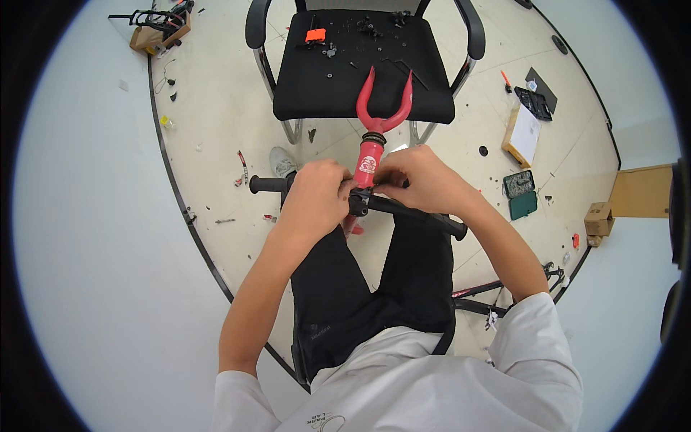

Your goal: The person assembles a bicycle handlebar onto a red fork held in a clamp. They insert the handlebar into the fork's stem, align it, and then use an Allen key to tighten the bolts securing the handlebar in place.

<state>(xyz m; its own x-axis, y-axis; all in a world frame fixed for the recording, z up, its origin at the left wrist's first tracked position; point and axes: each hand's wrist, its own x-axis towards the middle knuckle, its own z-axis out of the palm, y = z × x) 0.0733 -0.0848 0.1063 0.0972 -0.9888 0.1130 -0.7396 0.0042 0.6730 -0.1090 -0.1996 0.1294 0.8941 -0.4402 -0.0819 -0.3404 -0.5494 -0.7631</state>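
1. A red bicycle fork [374, 122] with a red head tube and a black handlebar [403, 210] across its near end is held over the person's lap, above black trousers. Its two curved blades point away from the person and lie over the front edge of the black chair seat [302, 86].
2. The left hand [317, 198] is closed around the middle of the handlebar, at the black stem clamp just beside the red tube.
3. The right hand [421, 178] is curled over the same clamp from the other side, fingertips pinched at the junction of bar and tube. Whether a small part or tool sits between those fingers cannot be told.
4. The bar's left grip [268, 184] sticks out past the left hand; the right grip [450, 228] slants down past the right wrist.
5. On the chair seat, toward its back edge, lie scattered small black parts and an orange piece [315, 34].
6. A grey shoe [282, 161] shows on the floor near the chair's front left leg.
7. On the floor to the right of the chair are a cardboard box [523, 134], a black tool tray [537, 102] and an open green case of bits [521, 194].
8. Farther right, near the floor's edge, sits a small brown carton [597, 218].
9. At the far left corner stands a wooden block with black cables [158, 25].
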